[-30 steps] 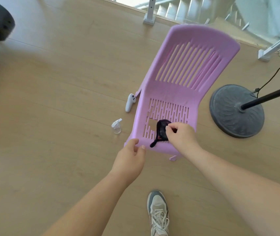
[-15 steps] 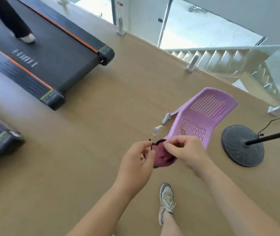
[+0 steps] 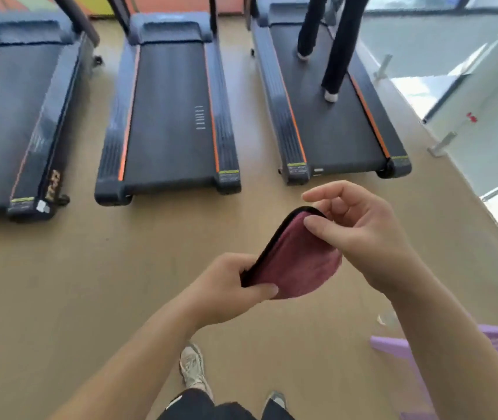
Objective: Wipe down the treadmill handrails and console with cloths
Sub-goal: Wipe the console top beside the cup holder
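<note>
The cloth (image 3: 299,262) is held in mid-air between both hands, its long axis running from lower left to upper right. Its lower end is pinched by the left hand (image 3: 226,289), its upper edge by the thumb and fingers (image 3: 320,225) of the right hand (image 3: 363,231). 3 treadmills (image 3: 169,116) lie ahead, well apart; handrails and consoles are cut off above, so an approach is judged necessary.

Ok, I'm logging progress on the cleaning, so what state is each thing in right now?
cloth: folded over, held in the air between both hands.
left hand: pinches the cloth's lower end.
right hand: pinches the cloth's upper end.
middle treadmill: belt bare, nobody on it.
right treadmill: occupied, a person's legs on the belt.
left treadmill: belt bare in the part shown.
</note>
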### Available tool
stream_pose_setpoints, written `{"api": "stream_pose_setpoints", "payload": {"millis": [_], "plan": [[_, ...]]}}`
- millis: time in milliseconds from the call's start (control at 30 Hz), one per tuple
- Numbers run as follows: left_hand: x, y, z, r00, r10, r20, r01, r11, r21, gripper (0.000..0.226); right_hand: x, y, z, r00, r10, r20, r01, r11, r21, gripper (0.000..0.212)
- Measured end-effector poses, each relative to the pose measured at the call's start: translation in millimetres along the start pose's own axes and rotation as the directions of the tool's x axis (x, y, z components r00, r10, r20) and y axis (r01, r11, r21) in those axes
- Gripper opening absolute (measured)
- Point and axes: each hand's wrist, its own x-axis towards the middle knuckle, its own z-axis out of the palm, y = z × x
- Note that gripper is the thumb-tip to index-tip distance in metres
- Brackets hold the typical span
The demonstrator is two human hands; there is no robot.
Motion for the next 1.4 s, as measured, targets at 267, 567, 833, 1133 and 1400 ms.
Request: {"api": "stream_pose_setpoints", "payload": {"millis": [267, 567, 833, 1133, 1400], "plan": [[-133, -80, -211, 0.798, -0.236, -0.555, -0.041, 0.897, -0.44, 0.013, 114, -32, 258, 0.98, -0.082, 0.182, 0.116, 0.976, -0.184, 0.031], [-217, -198, -463, 0.727, -0.467, -0.503, 0.117, 0.806, -0.58, 0.021, 228, -77, 565, 0.986, 0.048, 0.159, -0.03, 0.993, -0.116, 0.011], [-172, -232, -680, 0.597, -0.623, -0.506, -0.214, 0.484, -0.849, 0.026, 350, -105, 740, 0.916, 0.129, 0.38, -0.098, 0.99, -0.101, 0.008], [-111, -270, -922, 0.485, -0.565, -0.667, -0.307, 0.604, -0.735, 0.029, 516, -130, 957, 0.704, -0.061, 0.708, 0.2, 0.973, -0.115, 0.014], [-85, -340, -1167, 0.577, -0.355, -0.735, -0.076, 0.873, -0.482, 0.028, 709, -178, 1104, 0.633, 0.054, 0.772, 0.047, 0.993, -0.108, 0.031]]}}
